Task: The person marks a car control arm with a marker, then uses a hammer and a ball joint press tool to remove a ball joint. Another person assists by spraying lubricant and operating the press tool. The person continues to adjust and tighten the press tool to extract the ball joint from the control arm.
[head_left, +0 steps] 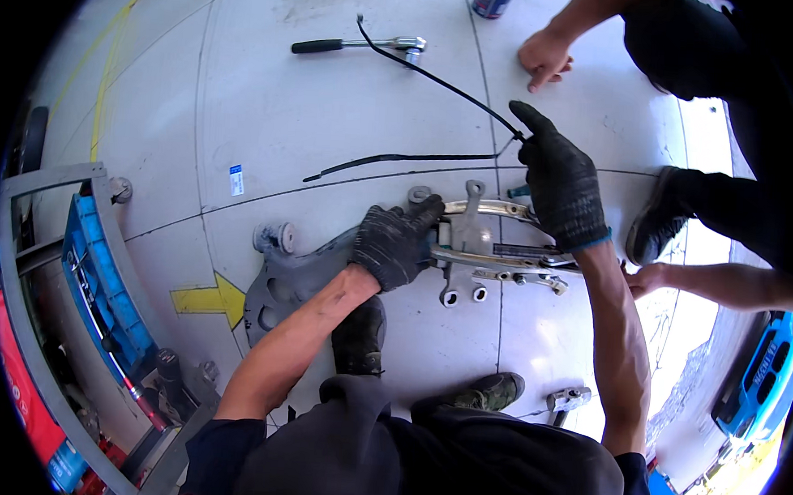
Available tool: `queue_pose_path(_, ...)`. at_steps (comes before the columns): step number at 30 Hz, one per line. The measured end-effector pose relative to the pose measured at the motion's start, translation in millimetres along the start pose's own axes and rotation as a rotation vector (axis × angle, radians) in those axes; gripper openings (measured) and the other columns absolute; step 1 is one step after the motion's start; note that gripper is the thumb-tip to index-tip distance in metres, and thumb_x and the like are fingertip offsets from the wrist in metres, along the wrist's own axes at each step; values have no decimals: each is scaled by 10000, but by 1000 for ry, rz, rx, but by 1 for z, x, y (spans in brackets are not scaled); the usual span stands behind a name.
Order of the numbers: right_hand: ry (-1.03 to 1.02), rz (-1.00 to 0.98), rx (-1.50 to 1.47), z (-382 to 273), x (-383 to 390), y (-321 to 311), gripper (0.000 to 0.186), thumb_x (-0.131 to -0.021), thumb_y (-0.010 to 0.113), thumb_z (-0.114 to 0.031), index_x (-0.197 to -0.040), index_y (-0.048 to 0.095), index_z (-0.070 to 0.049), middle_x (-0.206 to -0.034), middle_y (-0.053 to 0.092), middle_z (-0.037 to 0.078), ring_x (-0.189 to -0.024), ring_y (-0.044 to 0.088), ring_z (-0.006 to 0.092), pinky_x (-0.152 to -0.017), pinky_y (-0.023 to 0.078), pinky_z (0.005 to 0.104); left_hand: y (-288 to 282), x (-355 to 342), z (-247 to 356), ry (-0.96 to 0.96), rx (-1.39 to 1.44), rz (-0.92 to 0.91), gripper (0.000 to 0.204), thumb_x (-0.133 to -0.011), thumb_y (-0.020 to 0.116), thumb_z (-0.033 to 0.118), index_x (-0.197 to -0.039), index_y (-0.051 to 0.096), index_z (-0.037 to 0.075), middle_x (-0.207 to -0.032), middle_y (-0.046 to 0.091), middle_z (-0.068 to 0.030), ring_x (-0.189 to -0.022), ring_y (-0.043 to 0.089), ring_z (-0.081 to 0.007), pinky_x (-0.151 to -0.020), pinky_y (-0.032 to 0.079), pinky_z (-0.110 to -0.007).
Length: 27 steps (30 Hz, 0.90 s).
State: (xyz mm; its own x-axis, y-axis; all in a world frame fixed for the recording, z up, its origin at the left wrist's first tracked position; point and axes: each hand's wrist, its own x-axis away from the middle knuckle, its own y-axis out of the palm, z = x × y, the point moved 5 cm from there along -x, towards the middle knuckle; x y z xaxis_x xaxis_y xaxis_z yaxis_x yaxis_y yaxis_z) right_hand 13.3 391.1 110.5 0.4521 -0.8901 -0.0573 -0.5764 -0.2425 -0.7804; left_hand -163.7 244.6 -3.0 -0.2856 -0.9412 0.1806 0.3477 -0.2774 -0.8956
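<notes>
My right hand (563, 184), in a black glove, is closed on a long, thin black strap (441, 84) with its thumb pointing up. Another black length (401, 157) runs left from the same hand; whether the two are joined is unclear. My left hand (398, 245), gloved too, grips the left end of a metal frame (473, 238) with curved silver rails and brackets. Under that wrist a grey plate with round holes (279, 291) lies on the floor. Another person's hand (648, 279) is at the frame's right end.
A ratchet wrench (362, 45) and a can (493, 0) are beyond the frame. The other person's second hand (545, 60) hangs at upper right. A hammer (569, 400) lies near my boot (492, 391). At left stands a grey tool cart (55, 180) with blue trays.
</notes>
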Motion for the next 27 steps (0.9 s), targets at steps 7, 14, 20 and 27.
queue_pose_path(7,284,269,-42,39,168,-116,405,-1052,619,-249,-1388,619,-22,-950,618,72,-928,627,185,-1002,485,386,-12,-10,11,-27,-30,-54,1050,-634,920,390,-1533,462,98,-1115,744,-142,-880,694,-319,-815,487,-456)
queue_pose_path(14,937,548,-617,43,403,-58,264,-1069,582,-214,-1101,658,36,-771,595,32,-688,538,115,-643,421,269,-7,-9,7,34,-3,-8,1051,-605,936,353,-1506,484,56,-1150,737,-155,-897,703,-348,-787,542,-483)
queue_pose_path(20,1350,122,-996,54,561,17,370,-918,607,-179,-1222,691,15,-851,726,84,-646,620,139,-573,486,275,1,-9,10,87,-21,30,1043,-611,939,348,-1499,487,43,-1120,742,-170,-898,710,-354,-798,551,-475)
queue_pose_path(27,1599,-224,-959,64,598,37,383,-1041,636,-361,-1162,750,-16,-702,591,-12,-627,522,103,-576,417,291,-1,-7,9,89,-10,51,1053,-617,947,387,-1496,487,36,-1145,747,-152,-948,719,-341,-813,535,-472)
